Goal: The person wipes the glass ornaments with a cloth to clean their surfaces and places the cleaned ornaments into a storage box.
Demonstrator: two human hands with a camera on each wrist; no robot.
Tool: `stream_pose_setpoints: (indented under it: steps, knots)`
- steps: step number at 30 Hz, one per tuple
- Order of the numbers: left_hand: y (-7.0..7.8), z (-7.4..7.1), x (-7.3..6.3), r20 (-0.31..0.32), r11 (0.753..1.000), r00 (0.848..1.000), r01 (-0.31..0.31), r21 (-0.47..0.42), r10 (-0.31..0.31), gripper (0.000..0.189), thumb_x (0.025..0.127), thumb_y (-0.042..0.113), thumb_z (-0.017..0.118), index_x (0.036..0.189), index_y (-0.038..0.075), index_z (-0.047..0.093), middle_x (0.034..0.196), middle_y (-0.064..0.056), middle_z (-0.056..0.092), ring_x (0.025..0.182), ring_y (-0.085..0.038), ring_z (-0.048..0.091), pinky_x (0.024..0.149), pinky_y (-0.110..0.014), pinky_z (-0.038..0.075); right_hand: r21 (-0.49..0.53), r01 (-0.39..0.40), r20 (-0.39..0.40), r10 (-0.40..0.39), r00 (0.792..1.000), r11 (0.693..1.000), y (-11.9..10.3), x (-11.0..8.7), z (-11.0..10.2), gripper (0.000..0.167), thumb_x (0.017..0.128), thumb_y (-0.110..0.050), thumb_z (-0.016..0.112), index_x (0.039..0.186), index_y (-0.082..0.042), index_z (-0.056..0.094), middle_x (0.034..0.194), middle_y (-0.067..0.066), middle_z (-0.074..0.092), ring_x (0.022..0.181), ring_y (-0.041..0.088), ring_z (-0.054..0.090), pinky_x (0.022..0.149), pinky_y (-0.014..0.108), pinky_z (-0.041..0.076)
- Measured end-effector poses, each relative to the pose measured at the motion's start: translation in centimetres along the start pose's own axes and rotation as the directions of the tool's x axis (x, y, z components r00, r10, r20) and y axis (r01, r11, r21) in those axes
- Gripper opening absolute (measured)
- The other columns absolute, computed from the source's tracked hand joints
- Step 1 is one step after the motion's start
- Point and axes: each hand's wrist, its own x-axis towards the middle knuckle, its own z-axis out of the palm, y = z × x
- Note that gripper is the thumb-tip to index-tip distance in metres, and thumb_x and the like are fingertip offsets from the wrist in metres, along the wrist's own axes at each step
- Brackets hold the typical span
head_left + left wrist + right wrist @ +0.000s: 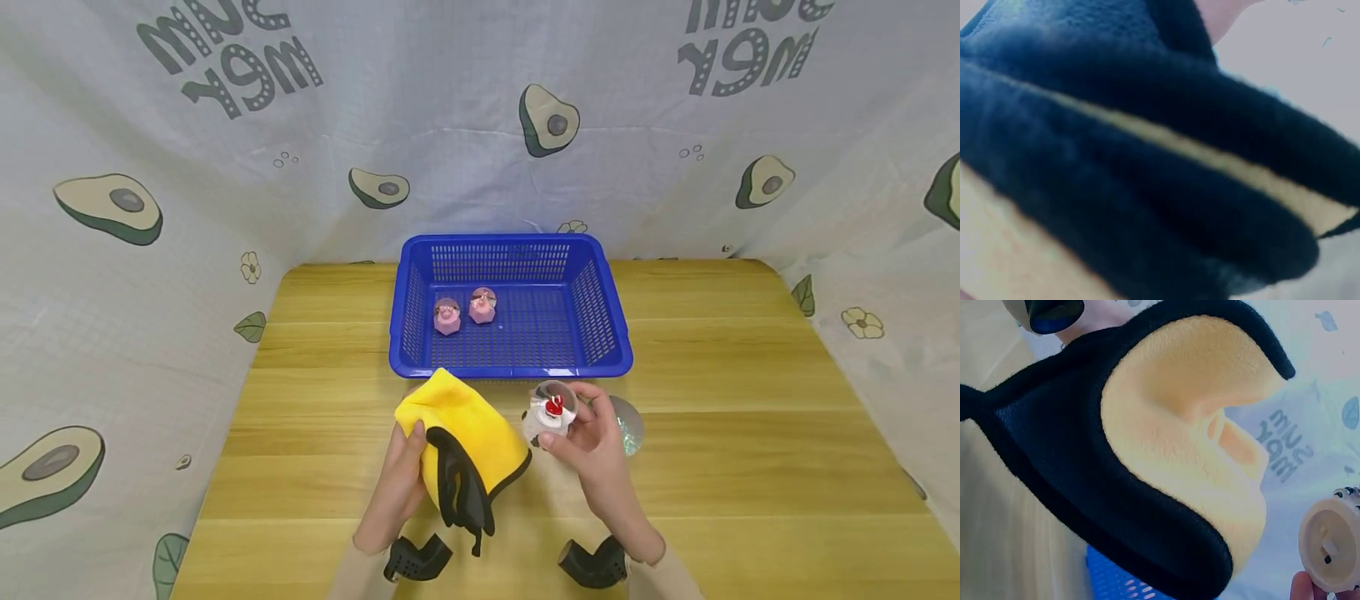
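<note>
My left hand (pixel 403 471) grips a yellow cloth (pixel 468 425) with black edging, thumb on top, and the cloth's black-edged folds hang down. Much of the left wrist view is filled by those dark folds. Between the thumb and fingers of my right hand (pixel 603 467) is a small ornament (pixel 546 421) with a clear top, a white body and a red cherry-like piece. Its round, recessed underside (pixel 1329 544) shows in the right wrist view. The ornament is just right of the cloth, apart from it in the head view.
A blue plastic basket (pixel 510 372) stands behind the hands. Two small pink ornaments (pixel 447 319) with clear tops sit in its left part. A clear, shimmering round piece (pixel 630 427) lies on the wooden table (pixel 720 467), partly behind the right hand. Avocado-print sheeting (pixel 465 100) surrounds the table.
</note>
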Motion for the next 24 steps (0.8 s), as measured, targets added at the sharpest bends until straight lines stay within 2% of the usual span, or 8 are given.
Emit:
stream_pose_setpoints:
  steps: [7, 15, 19, 24]
  knots:
    - [0.8, 1.0, 1.6, 0.078, 0.997, 0.995, -0.066, 0.035, 0.063, 0.048, 0.098, 0.035, 0.054, 0.134, 0.012, 0.031, 0.12, -0.008, 0.04, 0.106, -0.016, 0.046, 0.092, -0.027, 0.044, 0.014, 0.053, 0.051, -0.053, 0.997, 0.999, -0.7, 0.8, 0.4, 0.052, 0.077, 0.025, 0.053, 0.121, -0.002, 0.043, 0.126, 0.015, 0.059, 0.113, 0.025, 0.057, 0.088, 0.028, 0.05]
    - [1.6, 2.1, 2.7, 0.112, 0.987, 0.989, -0.107, 0.116, 0.094, 0.061, 0.092, 0.043, 0.061, 0.136, 0.013, 0.033, 0.127, -0.009, 0.041, 0.109, -0.02, 0.044, 0.093, -0.027, 0.042, 0.029, 0.09, 0.087, -0.093, 0.992, 0.995, -1.2, 1.4, 1.0, 0.048, 0.081, 0.018, 0.058, 0.124, 0.0, 0.045, 0.12, 0.013, 0.06, 0.103, 0.021, 0.059, 0.085, 0.027, 0.051]
    - [2.3, 2.7, 3.0, 0.116, 0.968, 0.987, -0.133, 0.211, 0.11, 0.066, 0.089, 0.047, 0.063, 0.137, 0.011, 0.034, 0.128, -0.009, 0.043, 0.107, -0.021, 0.046, 0.09, -0.027, 0.042, 0.003, 0.098, 0.102, -0.098, 0.99, 0.995, -1.4, 1.6, 1.4, 0.048, 0.081, 0.018, 0.058, 0.124, 0.0, 0.046, 0.118, 0.012, 0.06, 0.102, 0.021, 0.058, 0.085, 0.026, 0.051]
    - [3.3, 3.6, 3.0, 0.15, 0.931, 0.983, -0.152, 0.333, 0.107, 0.068, 0.088, 0.046, 0.065, 0.139, 0.011, 0.035, 0.125, -0.011, 0.048, 0.102, -0.024, 0.051, 0.084, -0.028, 0.047, -0.125, 0.106, 0.115, -0.092, 0.989, 0.986, -1.7, 1.8, 1.6, 0.047, 0.079, 0.02, 0.06, 0.123, 0.008, 0.046, 0.118, 0.016, 0.056, 0.105, 0.021, 0.054, 0.091, 0.025, 0.047]
